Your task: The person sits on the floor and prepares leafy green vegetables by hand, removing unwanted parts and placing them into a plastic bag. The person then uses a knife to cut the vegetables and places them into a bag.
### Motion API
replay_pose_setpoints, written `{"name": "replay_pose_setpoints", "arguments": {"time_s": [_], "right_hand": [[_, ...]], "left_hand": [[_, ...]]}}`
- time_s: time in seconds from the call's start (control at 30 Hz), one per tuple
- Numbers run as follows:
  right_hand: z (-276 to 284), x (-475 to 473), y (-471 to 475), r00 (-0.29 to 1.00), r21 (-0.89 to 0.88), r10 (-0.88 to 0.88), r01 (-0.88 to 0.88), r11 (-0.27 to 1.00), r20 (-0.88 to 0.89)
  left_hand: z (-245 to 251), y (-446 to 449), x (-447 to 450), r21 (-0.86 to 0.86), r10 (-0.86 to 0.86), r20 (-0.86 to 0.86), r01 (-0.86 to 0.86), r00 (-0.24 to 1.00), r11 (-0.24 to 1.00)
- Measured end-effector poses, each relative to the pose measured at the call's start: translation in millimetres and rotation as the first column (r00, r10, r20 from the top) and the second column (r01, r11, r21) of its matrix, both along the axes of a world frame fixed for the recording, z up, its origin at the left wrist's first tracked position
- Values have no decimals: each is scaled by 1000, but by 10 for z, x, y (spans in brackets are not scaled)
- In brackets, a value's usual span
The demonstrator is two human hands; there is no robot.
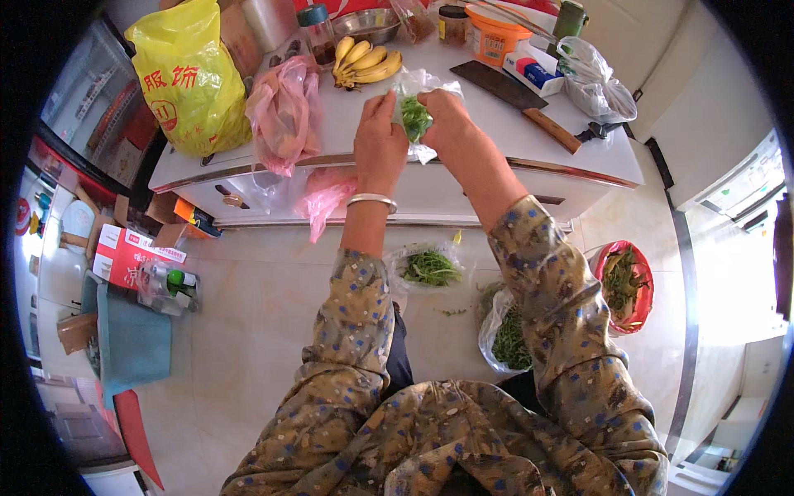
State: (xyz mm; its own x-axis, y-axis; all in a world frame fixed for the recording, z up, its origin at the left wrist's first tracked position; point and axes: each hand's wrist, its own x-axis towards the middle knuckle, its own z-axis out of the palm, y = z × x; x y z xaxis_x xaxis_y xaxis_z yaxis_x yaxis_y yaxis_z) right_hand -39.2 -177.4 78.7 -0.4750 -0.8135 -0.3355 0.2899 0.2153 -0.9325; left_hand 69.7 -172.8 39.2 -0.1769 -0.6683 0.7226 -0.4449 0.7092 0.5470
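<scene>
Both hands hold a clear plastic bag (423, 153) near the front edge of the white cabinet top. My left hand (380, 133) grips its left side, and my right hand (448, 121) grips the right side near the mouth. Leafy greens (415, 118) show through the gap between my hands. My fingertips are partly hidden behind the hands. On the floor below lies a bunch of greens (432, 269) on a spread plastic bag (400, 255). Another plastic bag (490, 350) of greens (512, 341) stands by my right forearm, which covers part of it.
A cleaver (499, 85) lies on the cabinet top (347, 127) at right, beside a small box (532, 71). Behind the hands are bananas (367, 62). Pink (288, 115) and yellow (186, 80) bags stand left. A red-lined bin (648, 291) of plant scraps is on the floor.
</scene>
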Motion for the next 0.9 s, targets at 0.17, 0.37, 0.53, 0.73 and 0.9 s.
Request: {"name": "replay_pose_setpoints", "arguments": {"time_s": [0.17,0.37,0.53,0.73,0.9], "right_hand": [[-484,-652,-358,740,7,235,-297,955,-630],[-577,-485,-359,558,-18,195,-353,936,-806],[109,-645,266,931,-413,131,-273,869,-340],[-5,-1269,1353,877,-347,212,-378,859,-431],[-848,-1934,2521,870,-16,313,-345,939,-381]], "left_hand": [[119,41,-136,-20,14,-34,-15,999,1000],[49,-63,73,-33,124,30,-123,992,992],[57,-49,101,-13,130,51,-129,990,992],[49,50,5,-26,89,97,-87,991,996],[55,184,-173,-125,-10,-126,-6,992,992]]}}
